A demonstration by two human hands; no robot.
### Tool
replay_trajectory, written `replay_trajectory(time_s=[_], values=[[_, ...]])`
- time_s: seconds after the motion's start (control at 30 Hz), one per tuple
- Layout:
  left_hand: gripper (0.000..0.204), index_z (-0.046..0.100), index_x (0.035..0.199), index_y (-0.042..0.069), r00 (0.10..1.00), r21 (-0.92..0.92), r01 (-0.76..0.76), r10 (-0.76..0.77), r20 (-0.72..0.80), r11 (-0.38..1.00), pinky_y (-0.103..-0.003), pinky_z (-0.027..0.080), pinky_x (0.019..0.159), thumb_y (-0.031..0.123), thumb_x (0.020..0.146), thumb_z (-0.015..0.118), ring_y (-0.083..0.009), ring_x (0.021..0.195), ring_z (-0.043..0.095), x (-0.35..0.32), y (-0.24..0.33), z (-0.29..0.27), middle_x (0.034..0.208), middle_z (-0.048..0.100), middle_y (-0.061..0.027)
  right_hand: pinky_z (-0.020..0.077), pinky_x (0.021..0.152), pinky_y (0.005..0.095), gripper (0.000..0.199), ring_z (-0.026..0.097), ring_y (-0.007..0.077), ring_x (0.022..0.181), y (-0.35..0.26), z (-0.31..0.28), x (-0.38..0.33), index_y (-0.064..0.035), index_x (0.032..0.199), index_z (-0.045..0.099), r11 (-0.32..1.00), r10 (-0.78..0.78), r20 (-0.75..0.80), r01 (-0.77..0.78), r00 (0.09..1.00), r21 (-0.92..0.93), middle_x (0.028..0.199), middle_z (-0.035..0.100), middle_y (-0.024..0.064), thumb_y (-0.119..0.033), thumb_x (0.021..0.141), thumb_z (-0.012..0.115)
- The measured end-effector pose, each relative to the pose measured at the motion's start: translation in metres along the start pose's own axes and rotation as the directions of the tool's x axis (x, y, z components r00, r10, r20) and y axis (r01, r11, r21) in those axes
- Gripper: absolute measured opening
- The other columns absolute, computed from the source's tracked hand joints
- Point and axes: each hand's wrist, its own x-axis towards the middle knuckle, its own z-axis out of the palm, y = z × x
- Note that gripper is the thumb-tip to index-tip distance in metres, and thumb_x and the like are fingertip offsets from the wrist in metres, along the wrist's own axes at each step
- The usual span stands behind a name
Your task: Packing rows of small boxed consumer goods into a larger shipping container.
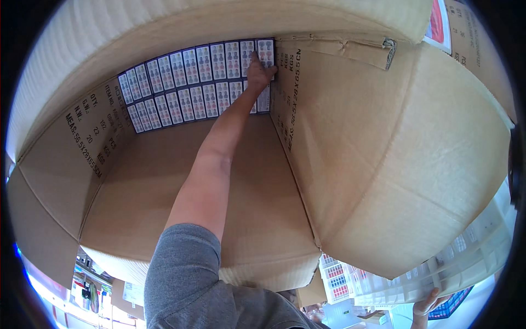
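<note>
the left hand is deep inside a large open cardboard box, at the far end of it, fingers pressed onto the small printed packs that line the bottom. the fingertips lie over the packs at the right end of the upper row, close to the corner where the box's right wall meets the bottom. whether the fingers have closed round one pack or only press flat against its face cannot be told from here; the hand covers what it touches. the packs stand in two neat rows, side by side, each a pale card with a dark picture, running away to the left of the hand across the whole bottom. the bare forearm and grey sleeve reach up the middle of the box from the lower edge.

outside the box, low at the right, the right hand props up a stack of clear plastic drawer units from below, fingers spread against its underside. a box flap hangs at the top.
</note>
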Motion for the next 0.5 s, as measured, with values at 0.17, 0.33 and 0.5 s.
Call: replay_trajectory(time_s=[0.17,0.33,0.5], values=[[0.089,0.023,0.130,-0.007,0.999,-0.150,0.013,-0.007,0.042,0.989,-0.036,0.043,0.088,0.026,0.063,0.070,-0.0361,0.105,0.052,-0.005,-0.002,-0.001,0.115,0.050,-0.0290,0.0326,0.094,0.0424,0.053,0.036,0.0250,0.115,-0.001,0.000,-0.002,-0.0086,0.130,0.027,1.000,0.021,-0.004,-0.021,1.000,0.000,0.129,0.032,0.0142,-0.035,0.087,0.044],[0.090,0.021,0.132,-0.006,0.997,-0.140,-0.069,0.075,0.035,0.988,-0.034,0.041,0.090,0.025,0.064,0.071,-0.0343,0.108,0.050,0.003,-0.017,0.001,0.119,0.048,-0.0270,0.0327,0.094,0.0426,0.053,0.036,0.0252,0.115,-0.005,0.000,-0.004,-0.0090,0.130,0.027,0.999,0.045,-0.004,-0.045,0.999,0.006,0.129,0.032,0.0142,-0.035,0.087,0.045],[0.086,0.018,0.135,-0.004,0.988,-0.574,-0.053,0.127,0.089,0.817,-0.031,0.033,0.098,0.026,0.072,0.068,-0.0291,0.120,0.041,0.000,-0.030,0.003,0.129,0.040,-0.0246,0.0328,0.094,0.0429,0.053,0.036,0.0254,0.115,-0.006,0.000,-0.003,-0.0094,0.130,0.027,0.997,0.070,-0.004,-0.070,0.998,0.011,0.129,0.032,0.0142,-0.035,0.087,0.045]])
